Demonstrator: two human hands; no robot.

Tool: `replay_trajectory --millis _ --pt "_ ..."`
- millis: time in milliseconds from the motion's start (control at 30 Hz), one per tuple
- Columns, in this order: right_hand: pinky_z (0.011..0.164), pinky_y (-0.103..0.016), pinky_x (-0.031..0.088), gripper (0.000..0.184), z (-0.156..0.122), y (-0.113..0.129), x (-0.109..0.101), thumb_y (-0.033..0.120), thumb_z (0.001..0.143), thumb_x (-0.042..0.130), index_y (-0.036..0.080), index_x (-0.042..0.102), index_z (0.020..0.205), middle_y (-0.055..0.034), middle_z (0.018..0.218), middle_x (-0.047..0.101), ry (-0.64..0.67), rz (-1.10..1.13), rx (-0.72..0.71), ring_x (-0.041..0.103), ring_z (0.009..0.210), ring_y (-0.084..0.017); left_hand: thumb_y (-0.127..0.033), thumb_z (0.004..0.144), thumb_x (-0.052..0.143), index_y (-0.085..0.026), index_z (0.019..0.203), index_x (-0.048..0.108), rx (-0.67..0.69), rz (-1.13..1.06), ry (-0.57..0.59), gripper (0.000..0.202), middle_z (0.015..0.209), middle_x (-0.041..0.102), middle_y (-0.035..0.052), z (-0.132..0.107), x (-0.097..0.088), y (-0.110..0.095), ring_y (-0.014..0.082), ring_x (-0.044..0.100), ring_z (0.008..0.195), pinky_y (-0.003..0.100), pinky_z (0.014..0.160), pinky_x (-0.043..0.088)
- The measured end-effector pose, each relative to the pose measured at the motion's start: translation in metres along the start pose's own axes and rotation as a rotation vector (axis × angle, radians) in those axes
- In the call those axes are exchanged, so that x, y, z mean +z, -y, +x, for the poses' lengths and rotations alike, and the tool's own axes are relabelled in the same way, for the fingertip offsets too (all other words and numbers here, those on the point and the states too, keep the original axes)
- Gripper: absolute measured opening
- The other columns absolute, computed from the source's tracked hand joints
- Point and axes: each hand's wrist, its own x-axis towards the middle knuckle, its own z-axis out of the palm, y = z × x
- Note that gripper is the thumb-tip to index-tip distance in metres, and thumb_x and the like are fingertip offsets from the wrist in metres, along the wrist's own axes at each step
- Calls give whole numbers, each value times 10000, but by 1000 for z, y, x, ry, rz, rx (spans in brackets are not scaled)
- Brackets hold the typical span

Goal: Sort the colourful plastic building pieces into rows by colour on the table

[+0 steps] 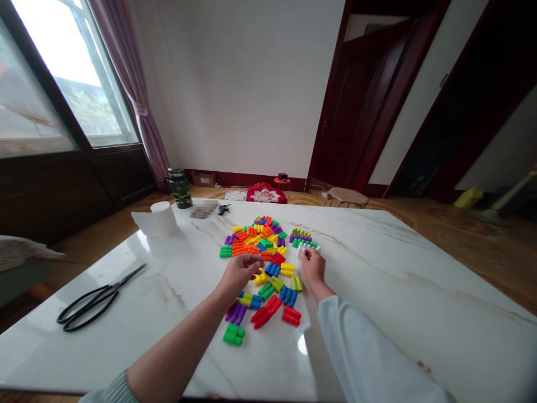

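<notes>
A heap of small plastic building pieces in orange, yellow, purple, green, blue and red lies on the white marble table. My left hand rests at the heap's near edge, fingers curled over a yellow piece. My right hand is closed on a short joined row of white pieces, just below a row of green and purple pieces. Loose red, green and purple pieces lie nearer to me.
Black scissors lie at the table's left. A roll of tissue paper, a blurred small item and dark keys sit at the far edge. Beyond are a green flask, a stool and a dark doorway.
</notes>
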Motion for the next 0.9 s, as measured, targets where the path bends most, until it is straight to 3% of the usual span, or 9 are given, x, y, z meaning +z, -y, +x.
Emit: replay_trajectory --millis 133,267,400,533,700,767,900 --pt "788 -316 486 178 3 -2 5 256 738 573 174 691 844 -97 869 734 -5 5 -30 658 791 -219 -287 723 623 -146 834 715 71 136 2 201 789 729 51 3 -3 6 153 651 667 261 621 502" --pt "770 -325 500 204 3 -4 5 283 726 570 164 684 846 -113 883 732 -29 34 -52 655 774 -222 -156 749 574 -156 876 735 238 452 -1 205 857 744 61 3 -6 10 187 672 784 299 732 520" --pt "726 -331 513 261 -3 -4 -5 335 733 538 153 670 865 -128 903 719 -72 65 -61 643 725 -215 -80 750 569 -190 975 738 305 726 22 302 981 739 65 0 -7 10 218 673 903 335 831 524" --pt "710 -343 512 285 -13 4 -21 375 745 500 171 665 857 -101 871 714 -80 99 -77 633 683 -205 -64 780 559 -218 1122 701 361 867 70 401 1150 692 76 -1 -6 14 252 625 1083 381 967 488" --pt "645 -336 518 243 -21 40 -36 357 701 532 179 659 807 -65 803 708 93 251 33 635 610 -189 -60 769 571 -238 1258 626 446 1059 291 523 1325 585 99 -3 -5 25 280 545 1215 409 1043 447" --pt "608 -318 515 227 -24 62 -41 351 694 554 177 662 792 -47 741 697 177 308 47 646 601 -191 -50 752 573 -252 1267 616 434 1101 316 554 1391 531 99 -4 -5 28 295 532 1234 425 1037 450" --pt "608 -297 518 200 -33 96 -49 330 751 556 191 684 818 -29 734 701 299 312 -79 655 642 -186 -32 725 578 -211 1025 708 458 1099 306 373 1222 625 91 -1 -7 31 266 591 1111 387 983 472"
